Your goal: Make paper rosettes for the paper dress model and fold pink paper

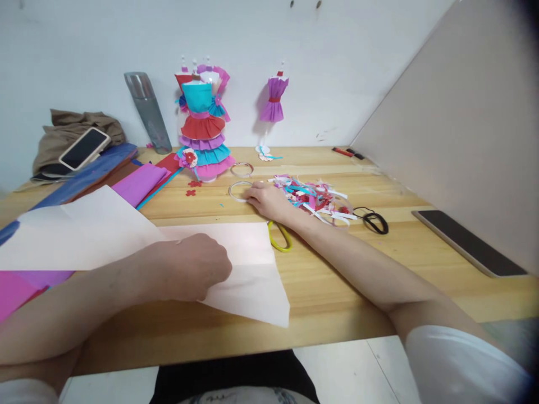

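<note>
"What's closest to us?"

"The wooden table (337, 314), and big white paper (248, 286) on it, right in front of the person. Its left part lies over some bright sheets (138, 182)."

"And the left hand (197, 268)?"

"It's on the paper, curled up like a fist. I can't see under it, so I can't tell if it pinches the paper."

"What's that yellow loop (288, 241)?"

"It pokes out by the paper's right edge, just under the right arm. Way over to the right there's a flat dark slab (469, 241)."

"Where's the right hand (267, 199)?"

"A bit farther off, with its fingers bent. They're at the right side of a thin white ring (231, 192). I can't tell if they grip it."

"What's beside that hand?"

"A messy heap of paper bits (314, 199), pink, blue, red and white. A black band (377, 221) is just right of the heap."

"And farther back?"

"Two little red flowers (191, 192), then a tall dress (203, 129) with lots of frills. A small purple dress (275, 101) stands apart, on the right. On the left, a gray bottle (154, 118) leans on the wall (337, 50)."
</note>
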A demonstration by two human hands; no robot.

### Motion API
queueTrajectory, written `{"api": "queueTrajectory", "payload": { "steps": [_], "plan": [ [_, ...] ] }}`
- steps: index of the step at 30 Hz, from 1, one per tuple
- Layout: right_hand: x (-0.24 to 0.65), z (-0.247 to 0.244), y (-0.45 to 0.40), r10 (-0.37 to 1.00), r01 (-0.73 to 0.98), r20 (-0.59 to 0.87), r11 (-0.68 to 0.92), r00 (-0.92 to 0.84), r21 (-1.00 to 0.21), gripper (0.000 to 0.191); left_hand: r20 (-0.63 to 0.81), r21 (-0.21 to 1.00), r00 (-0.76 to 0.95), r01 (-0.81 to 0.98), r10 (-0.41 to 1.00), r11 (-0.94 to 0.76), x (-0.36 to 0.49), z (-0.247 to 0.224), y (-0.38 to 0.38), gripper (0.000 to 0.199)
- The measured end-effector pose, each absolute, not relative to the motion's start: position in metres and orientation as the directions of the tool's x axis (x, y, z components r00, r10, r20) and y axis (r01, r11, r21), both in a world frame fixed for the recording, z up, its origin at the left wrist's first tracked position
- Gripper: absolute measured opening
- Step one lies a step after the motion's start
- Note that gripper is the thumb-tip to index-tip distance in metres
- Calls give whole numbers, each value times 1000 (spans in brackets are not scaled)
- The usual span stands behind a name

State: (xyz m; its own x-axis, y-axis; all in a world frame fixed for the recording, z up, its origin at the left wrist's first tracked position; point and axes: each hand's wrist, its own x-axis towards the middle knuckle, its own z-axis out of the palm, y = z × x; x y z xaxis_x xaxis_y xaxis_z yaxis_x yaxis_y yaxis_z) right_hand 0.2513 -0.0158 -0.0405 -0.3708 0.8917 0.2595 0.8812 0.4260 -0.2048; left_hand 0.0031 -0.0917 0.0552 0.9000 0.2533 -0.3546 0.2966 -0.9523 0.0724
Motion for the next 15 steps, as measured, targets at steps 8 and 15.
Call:
{"api": "queueTrajectory", "payload": {
  "steps": [8,15],
  "plan": [
    [256,-22,-19,886,484,376,464,-272,-742,13,-385,200,871,402,306,-894,-1,62,-51,22],
    [248,13,-45,931,92,-59,-27,-361,-995,43,-342,243,775,619,531,-747,-12,81,1,17]
  ]
}}
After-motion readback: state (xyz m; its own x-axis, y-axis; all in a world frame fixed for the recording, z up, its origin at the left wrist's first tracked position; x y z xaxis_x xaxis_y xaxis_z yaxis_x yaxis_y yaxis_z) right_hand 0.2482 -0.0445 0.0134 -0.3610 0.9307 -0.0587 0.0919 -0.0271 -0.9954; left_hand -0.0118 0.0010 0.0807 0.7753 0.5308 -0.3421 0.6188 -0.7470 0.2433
